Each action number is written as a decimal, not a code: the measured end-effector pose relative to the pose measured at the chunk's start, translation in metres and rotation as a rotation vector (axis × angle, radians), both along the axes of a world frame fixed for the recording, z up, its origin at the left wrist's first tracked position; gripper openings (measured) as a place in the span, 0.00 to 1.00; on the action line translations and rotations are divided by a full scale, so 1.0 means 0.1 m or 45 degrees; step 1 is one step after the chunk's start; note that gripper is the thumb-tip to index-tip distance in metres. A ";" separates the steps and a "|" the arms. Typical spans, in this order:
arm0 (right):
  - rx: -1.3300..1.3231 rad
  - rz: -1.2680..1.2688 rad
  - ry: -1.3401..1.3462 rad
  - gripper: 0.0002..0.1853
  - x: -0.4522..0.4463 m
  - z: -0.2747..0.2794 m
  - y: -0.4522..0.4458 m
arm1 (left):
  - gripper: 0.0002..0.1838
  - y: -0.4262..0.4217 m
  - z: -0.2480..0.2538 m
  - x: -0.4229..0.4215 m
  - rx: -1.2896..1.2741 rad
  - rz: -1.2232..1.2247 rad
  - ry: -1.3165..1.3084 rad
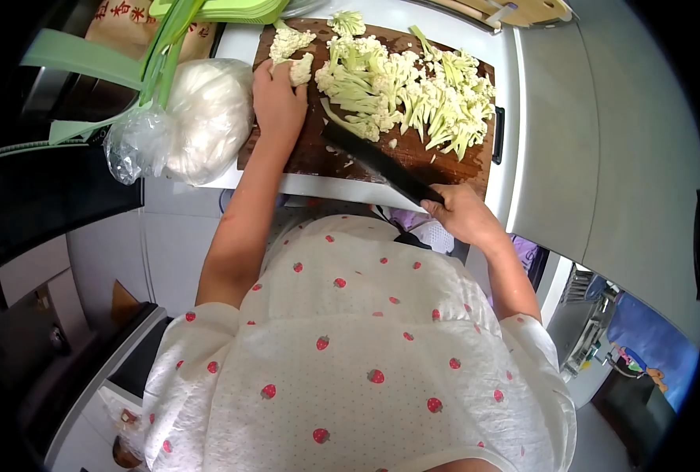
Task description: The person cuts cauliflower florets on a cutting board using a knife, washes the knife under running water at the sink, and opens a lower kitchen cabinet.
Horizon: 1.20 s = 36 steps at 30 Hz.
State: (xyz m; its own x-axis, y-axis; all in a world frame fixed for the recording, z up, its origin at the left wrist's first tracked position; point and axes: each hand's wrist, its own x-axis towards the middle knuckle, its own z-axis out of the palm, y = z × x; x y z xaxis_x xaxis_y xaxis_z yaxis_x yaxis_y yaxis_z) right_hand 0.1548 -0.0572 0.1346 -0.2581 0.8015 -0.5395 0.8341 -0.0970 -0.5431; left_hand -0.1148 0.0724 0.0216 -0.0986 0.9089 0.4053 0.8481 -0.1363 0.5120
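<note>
From my distant post I see the left hand (pixel 280 98) at the far left part of the cutting board (pixel 326 163). Its thumb and fingers stand at two sides of a cauliflower piece (pixel 300 71) and hold it between them; how firmly they press, I cannot tell. I suppose this grip prevents the rounded piece from rolling. The right hand (pixel 466 214) is closed around the handle of a knife (pixel 377 163), at the near edge of the board. The dark blade slants towards the left hand, perhaps because this keeps it ready and apart from the fingers. Whether it touches the wood, I cannot tell.

The cut cauliflower (pixel 365 82) lies spread over the middle and right of the board, beyond the blade. It seems to me that it is gathered there so that the left side has room for working.

The board is brown and looks wet, with small crumbs, and it rests on a white counter (pixel 507 79). To its left I see a knotted plastic bag (pixel 208 118) with something white inside, long green stalks (pixel 165 63) and a bright green basket (pixel 240 11). On the right there are grey cabinet doors (pixel 554 141). The person's white garment (pixel 350 315), with printed strawberries, fills the lower view.
</note>
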 end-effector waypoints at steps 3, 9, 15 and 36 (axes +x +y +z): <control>-0.035 0.046 -0.049 0.14 0.01 -0.04 0.03 | 0.19 -0.04 0.05 -0.01 0.034 -0.019 -0.196; -0.009 -0.087 -0.011 0.12 0.00 -0.23 0.08 | 0.21 -0.74 0.14 -0.16 0.086 -0.237 -0.207; -0.016 -0.152 0.108 0.12 -0.03 -0.25 -0.01 | 0.24 -1.03 0.06 -0.24 -0.164 -0.305 -0.305; 0.143 0.206 -0.309 0.13 -0.30 0.06 0.10 | 0.19 -0.99 0.05 -0.15 -0.090 -0.168 -0.412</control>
State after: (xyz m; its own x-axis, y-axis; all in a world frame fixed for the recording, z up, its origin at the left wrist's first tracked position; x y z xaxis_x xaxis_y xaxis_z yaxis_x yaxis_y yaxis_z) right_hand 0.1245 -0.0470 0.1405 -0.2619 0.8183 -0.5116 0.9403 0.0969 -0.3262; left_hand -0.1295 -0.0266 0.0264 -0.0912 0.9469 0.3082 0.6181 -0.1888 0.7631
